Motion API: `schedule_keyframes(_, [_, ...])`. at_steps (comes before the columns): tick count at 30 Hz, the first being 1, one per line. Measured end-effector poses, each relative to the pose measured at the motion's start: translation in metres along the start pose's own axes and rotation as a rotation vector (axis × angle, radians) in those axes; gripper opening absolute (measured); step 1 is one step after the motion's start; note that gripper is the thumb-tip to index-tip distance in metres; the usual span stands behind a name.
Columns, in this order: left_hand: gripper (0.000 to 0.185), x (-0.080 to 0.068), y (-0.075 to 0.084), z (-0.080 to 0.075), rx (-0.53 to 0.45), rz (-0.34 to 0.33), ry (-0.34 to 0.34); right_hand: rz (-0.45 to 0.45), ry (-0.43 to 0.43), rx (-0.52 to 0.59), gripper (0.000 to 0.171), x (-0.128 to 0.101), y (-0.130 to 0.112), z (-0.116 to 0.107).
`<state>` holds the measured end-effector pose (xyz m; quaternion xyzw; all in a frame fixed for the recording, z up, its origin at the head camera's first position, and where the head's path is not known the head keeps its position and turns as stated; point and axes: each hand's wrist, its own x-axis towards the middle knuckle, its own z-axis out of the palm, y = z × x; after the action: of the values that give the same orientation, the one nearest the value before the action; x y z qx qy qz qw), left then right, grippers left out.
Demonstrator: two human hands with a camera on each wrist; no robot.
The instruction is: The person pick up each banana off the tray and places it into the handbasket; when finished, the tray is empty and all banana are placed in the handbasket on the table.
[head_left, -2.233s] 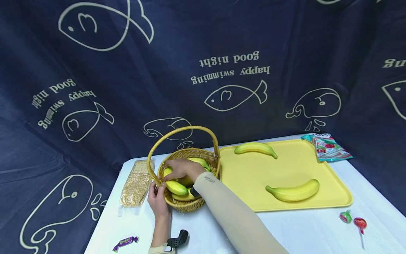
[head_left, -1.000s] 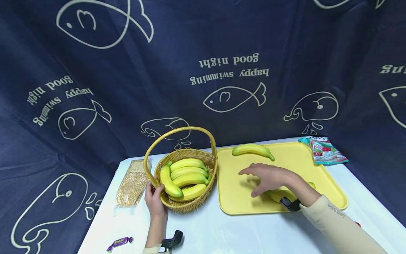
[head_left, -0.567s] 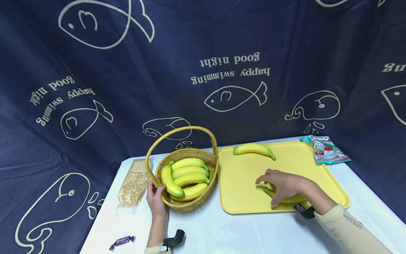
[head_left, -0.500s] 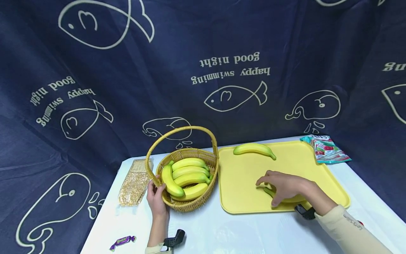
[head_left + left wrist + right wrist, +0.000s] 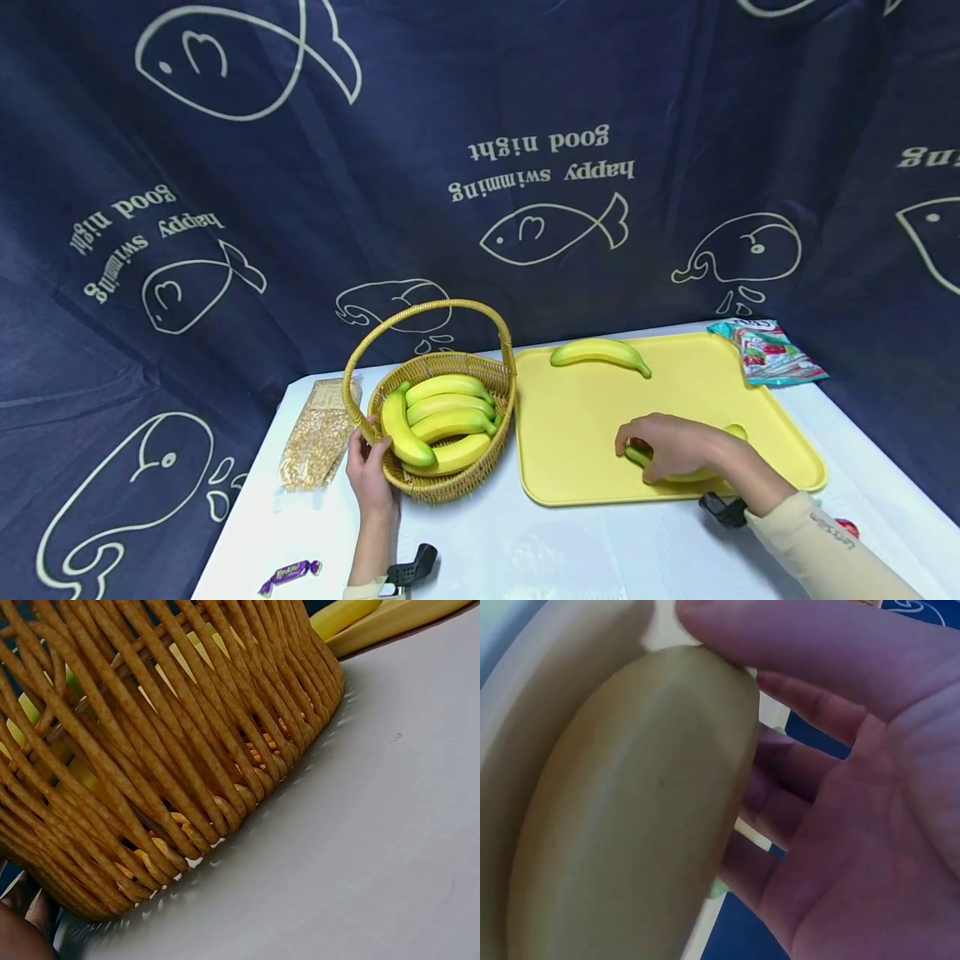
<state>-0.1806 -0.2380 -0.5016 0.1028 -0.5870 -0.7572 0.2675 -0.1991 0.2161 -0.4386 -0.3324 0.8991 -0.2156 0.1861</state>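
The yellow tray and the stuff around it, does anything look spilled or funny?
Nothing looks spilled. But the teal packet lies across the far right corner of the yellow tray, neither fully on nor off. And the words on the blue cloth behind are upside down!

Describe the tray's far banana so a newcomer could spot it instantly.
Find the yellow tray to the right of the wicker basket. By the tray's far edge, toward the basket side, lies the banana, its green stem pointing right. Unlike the other banana on the tray, it has no hand on it.
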Motion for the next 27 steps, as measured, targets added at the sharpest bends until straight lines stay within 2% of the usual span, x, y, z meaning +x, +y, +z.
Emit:
schedule_keyframes(5, [0.044, -0.001, -0.003, 0.003, -0.005, 0.006, 0.007, 0.037, -0.009, 0.027, 0.051, -0.013, 0.008, -0.007])
schedule_keyframes(9, [0.044, -0.002, -0.004, 0.004, -0.005, 0.005, 0.008, 0.071, -0.021, 0.027, 0.054, -0.030, 0.016, -0.014])
schedule_keyframes(14, [0.042, -0.002, -0.003, 0.004, 0.004, 0.013, 0.005, 0.030, -0.028, 0.055, 0.049, -0.036, 0.024, -0.015])
schedule_keyframes(17, [0.042, -0.002, -0.004, 0.003, 0.010, 0.007, 0.002, -0.004, 0.002, 0.040, 0.046, -0.032, 0.026, -0.013])
schedule_keyframes(20, [0.043, -0.001, -0.006, 0.002, 0.022, -0.004, 0.003, 0.009, 0.024, 0.037, 0.045, -0.025, 0.023, -0.014])
schedule_keyframes(23, [0.044, -0.001, -0.005, 0.000, 0.029, -0.006, 0.011, 0.013, 0.047, 0.056, 0.046, -0.013, 0.017, -0.017])
schedule_keyframes(27, [0.043, -0.003, 0.002, 0.001, 0.028, 0.000, 0.013, -0.025, 0.093, 0.078, 0.046, 0.006, 0.007, -0.018])
